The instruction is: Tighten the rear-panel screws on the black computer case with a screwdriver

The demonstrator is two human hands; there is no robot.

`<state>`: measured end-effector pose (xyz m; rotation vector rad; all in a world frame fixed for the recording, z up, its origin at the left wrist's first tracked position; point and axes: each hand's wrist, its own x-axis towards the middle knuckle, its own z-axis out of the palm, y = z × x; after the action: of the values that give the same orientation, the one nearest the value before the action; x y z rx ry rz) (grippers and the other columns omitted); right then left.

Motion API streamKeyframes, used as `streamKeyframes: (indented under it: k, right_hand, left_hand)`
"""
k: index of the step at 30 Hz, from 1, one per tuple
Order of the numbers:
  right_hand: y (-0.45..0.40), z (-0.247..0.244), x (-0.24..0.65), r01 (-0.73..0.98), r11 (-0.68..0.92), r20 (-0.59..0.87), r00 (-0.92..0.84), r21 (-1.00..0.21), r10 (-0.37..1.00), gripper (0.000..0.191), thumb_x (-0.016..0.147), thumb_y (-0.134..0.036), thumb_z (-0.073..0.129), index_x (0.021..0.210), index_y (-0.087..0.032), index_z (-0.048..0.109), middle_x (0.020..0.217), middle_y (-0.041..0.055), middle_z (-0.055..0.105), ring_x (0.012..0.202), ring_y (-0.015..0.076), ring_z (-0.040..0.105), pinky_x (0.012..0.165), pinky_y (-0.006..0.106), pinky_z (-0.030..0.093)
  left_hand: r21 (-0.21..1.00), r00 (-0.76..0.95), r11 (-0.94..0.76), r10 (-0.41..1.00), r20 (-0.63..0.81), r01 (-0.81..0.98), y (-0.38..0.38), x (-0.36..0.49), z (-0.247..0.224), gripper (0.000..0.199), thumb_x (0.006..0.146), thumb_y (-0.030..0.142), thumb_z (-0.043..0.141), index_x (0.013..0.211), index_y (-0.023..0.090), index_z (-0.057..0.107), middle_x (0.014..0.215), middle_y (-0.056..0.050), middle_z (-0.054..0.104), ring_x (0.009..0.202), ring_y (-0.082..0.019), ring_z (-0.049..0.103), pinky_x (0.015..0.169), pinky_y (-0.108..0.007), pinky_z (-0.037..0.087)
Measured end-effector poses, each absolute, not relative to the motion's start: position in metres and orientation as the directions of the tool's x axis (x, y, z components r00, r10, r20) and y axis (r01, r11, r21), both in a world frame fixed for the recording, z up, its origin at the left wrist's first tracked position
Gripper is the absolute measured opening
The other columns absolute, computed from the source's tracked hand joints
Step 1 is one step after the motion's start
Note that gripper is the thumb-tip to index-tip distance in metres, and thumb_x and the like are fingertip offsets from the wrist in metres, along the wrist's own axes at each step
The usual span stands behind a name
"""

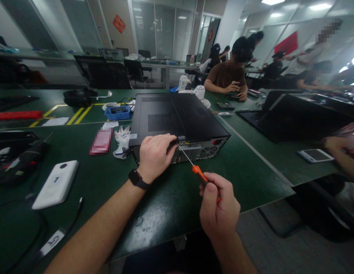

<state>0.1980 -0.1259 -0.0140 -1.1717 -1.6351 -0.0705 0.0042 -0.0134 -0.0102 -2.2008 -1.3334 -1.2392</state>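
A black desktop computer case (177,110) lies on its side on the green table, its back panel with ports and a fan grille turned toward me. My right hand (218,199) is wrapped round an orange-and-black screwdriver (199,173). The thin metal shaft points up and left, its tip at the case's upper back edge beside my left fingers. There, my left hand (157,154), with a black watch (138,179) on the wrist, has thumb and fingers closed at the edge. A small dark part shows between them, too hidden to name.
Left of the case lie a white glove (122,141), a blue tray (117,113), a white power bank (55,184) and cables. To the right are a phone (315,155) and a large black panel (299,118). A co-worker (230,74) sits across the table; another person's arm shows at right.
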Motion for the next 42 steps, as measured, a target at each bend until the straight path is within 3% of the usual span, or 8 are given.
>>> streamKeyframes:
  k: [4, 10, 15, 20, 24, 30, 35, 42]
  right_hand:
    - [-0.127, -0.014, 0.196, 0.731, 0.491, 0.757, 0.052, -0.474, 0.652, 0.027, 0.093, -0.024, 0.056, 0.120, -0.021, 0.060, 0.099, 0.0073, 0.073, 0.078, 0.0201, 0.072, 0.068, 0.034, 0.060]
    - [-0.125, -0.016, 0.194, 0.712, 0.512, 0.775, 0.073, -0.481, 0.627, 0.022, 0.096, -0.020, 0.054, 0.116, -0.022, 0.062, 0.087, 0.0024, 0.073, 0.067, 0.0167, 0.071, 0.064, 0.030, 0.059]
    - [-0.124, -0.016, 0.196, 0.728, 0.514, 0.788, 0.060, -0.455, 0.613, 0.026, 0.092, -0.022, 0.057, 0.117, -0.022, 0.061, 0.096, 0.0064, 0.073, 0.080, 0.0206, 0.074, 0.070, 0.033, 0.061]
    - [-0.124, -0.021, 0.199, 0.721, 0.477, 0.759, 0.102, -0.502, 0.643, 0.025, 0.097, -0.024, 0.054, 0.121, -0.022, 0.061, 0.086, 0.0032, 0.074, 0.065, 0.0166, 0.072, 0.061, 0.029, 0.059]
    - [-0.126, -0.018, 0.197, 0.723, 0.498, 0.761, 0.059, -0.478, 0.646, 0.030, 0.092, -0.024, 0.058, 0.122, -0.021, 0.059, 0.100, 0.0076, 0.073, 0.080, 0.0207, 0.074, 0.068, 0.034, 0.061]
    - [-0.123, -0.011, 0.196, 0.706, 0.537, 0.793, 0.056, -0.462, 0.607, 0.023, 0.094, -0.019, 0.056, 0.116, -0.023, 0.061, 0.090, 0.0034, 0.073, 0.073, 0.0177, 0.073, 0.067, 0.031, 0.061]
    - [-0.125, -0.007, 0.196, 0.695, 0.562, 0.784, 0.003, -0.448, 0.621, 0.026, 0.092, -0.020, 0.055, 0.117, -0.021, 0.059, 0.098, 0.0069, 0.071, 0.085, 0.0210, 0.073, 0.073, 0.035, 0.062]
    - [-0.125, -0.016, 0.197, 0.697, 0.515, 0.759, 0.063, -0.499, 0.649, 0.024, 0.098, -0.022, 0.052, 0.121, -0.020, 0.061, 0.091, 0.0047, 0.075, 0.069, 0.0162, 0.073, 0.062, 0.028, 0.060]
  left_hand:
    - [0.174, 0.202, -0.533, 0.572, 0.795, 0.828, -0.014, 0.005, -0.009, 0.018, 0.098, 0.028, 0.064, 0.115, 0.023, 0.068, 0.114, -0.007, 0.079, 0.102, -0.024, 0.075, 0.085, -0.041, 0.048]
    - [0.169, 0.206, -0.534, 0.571, 0.795, 0.829, -0.013, 0.006, -0.008, 0.019, 0.097, 0.028, 0.065, 0.115, 0.023, 0.068, 0.114, -0.006, 0.079, 0.104, -0.024, 0.075, 0.085, -0.041, 0.048]
    - [0.152, 0.215, -0.534, 0.562, 0.799, 0.832, -0.013, 0.005, -0.009, 0.018, 0.097, 0.027, 0.066, 0.114, 0.022, 0.067, 0.114, -0.006, 0.079, 0.103, -0.024, 0.075, 0.085, -0.040, 0.048]
    - [0.137, 0.217, -0.535, 0.546, 0.809, 0.833, -0.013, 0.006, -0.009, 0.017, 0.097, 0.026, 0.065, 0.113, 0.022, 0.067, 0.113, -0.006, 0.079, 0.103, -0.024, 0.075, 0.084, -0.040, 0.048]
    - [0.147, 0.214, -0.532, 0.556, 0.803, 0.834, -0.013, 0.006, -0.009, 0.017, 0.097, 0.026, 0.065, 0.113, 0.022, 0.068, 0.113, -0.007, 0.079, 0.103, -0.024, 0.075, 0.085, -0.040, 0.048]
    - [0.150, 0.213, -0.541, 0.550, 0.807, 0.828, -0.014, 0.006, -0.009, 0.017, 0.097, 0.027, 0.065, 0.113, 0.022, 0.068, 0.113, -0.007, 0.080, 0.104, -0.024, 0.075, 0.085, -0.040, 0.048]
    - [0.168, 0.210, -0.540, 0.568, 0.796, 0.824, -0.014, 0.006, -0.009, 0.018, 0.098, 0.027, 0.064, 0.114, 0.022, 0.069, 0.114, -0.007, 0.080, 0.104, -0.024, 0.075, 0.086, -0.041, 0.047]
    - [0.153, 0.216, -0.537, 0.562, 0.798, 0.830, -0.014, 0.006, -0.009, 0.018, 0.098, 0.028, 0.065, 0.114, 0.022, 0.068, 0.115, -0.007, 0.079, 0.105, -0.024, 0.075, 0.086, -0.040, 0.048]
